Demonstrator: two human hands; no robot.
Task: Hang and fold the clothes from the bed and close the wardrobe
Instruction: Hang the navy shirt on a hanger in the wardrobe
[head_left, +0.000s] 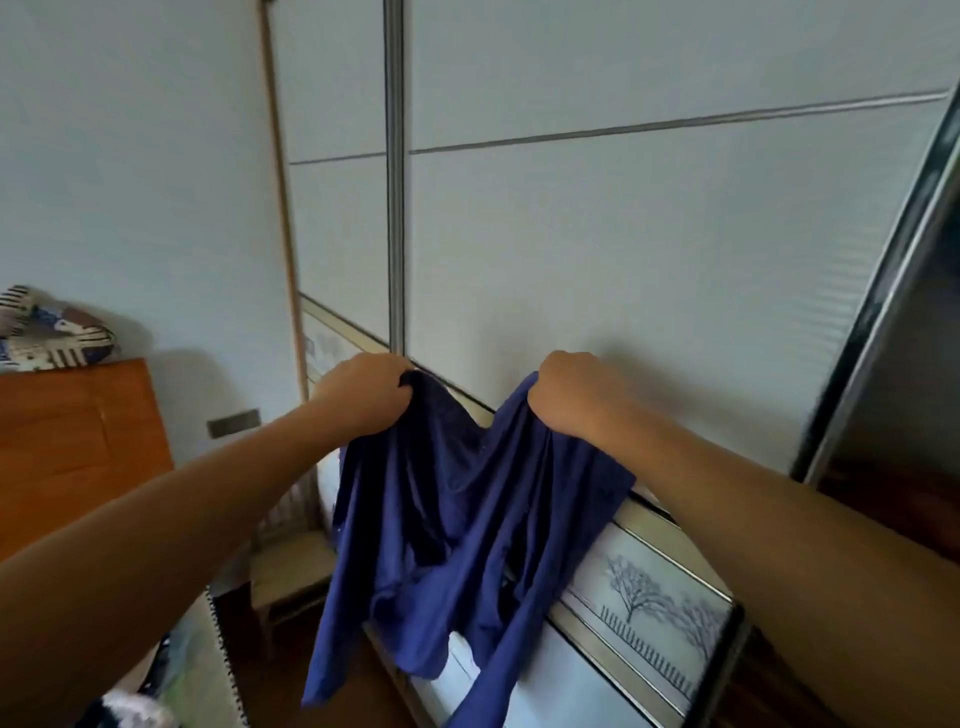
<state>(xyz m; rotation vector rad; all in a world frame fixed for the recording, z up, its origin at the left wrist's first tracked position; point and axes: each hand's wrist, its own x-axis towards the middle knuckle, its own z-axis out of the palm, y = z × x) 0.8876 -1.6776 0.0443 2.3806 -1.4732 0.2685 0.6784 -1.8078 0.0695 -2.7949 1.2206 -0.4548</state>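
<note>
- Sitting at the far left, a patchwork bundle of fabric (52, 332) rests on top of an orange-brown wooden cabinet (78, 441) against the pale wall.
- A small grey wall plate (234, 422) is fixed to the wall just right of the cabinet, and lower down stands a pale wooden chair (291, 566) with a light seat.
- The left hand (363, 395) is stretched out in front of the wardrobe, its fingers curled tightly round a bunched part of the top edge of a dark blue garment (441, 519).
- The garment hangs in the air between both hands, sagging in a deep dip in the middle, with its loose folds dangling in front of the wardrobe's lower panels.
- The right hand (571, 395) is at about the same height, apart from the left, fisted round another bunched part of the top edge.
- Behind the hands stands the wardrobe's white sliding door (623, 234), crossed by thin metal strips.
- Lower down, the door carries a framed band printed with bare trees and a fence (649, 597).
- At the far right a dark-framed door edge (883, 312) slants across the view; what lies behind it is too dark to tell.
</note>
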